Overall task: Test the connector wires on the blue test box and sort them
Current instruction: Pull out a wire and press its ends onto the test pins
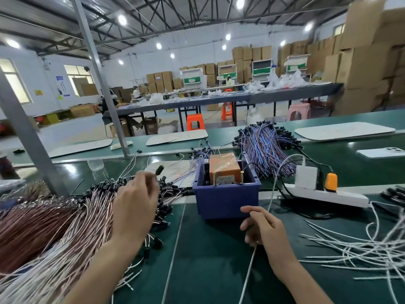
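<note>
Hands [135, 200] [266, 227] flank blue test box [226, 198] (right nearer, below it).

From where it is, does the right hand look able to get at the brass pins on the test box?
Probably yes: the right hand sits just before the blue test box, whose open top leaves its brass pins exposed.
</note>
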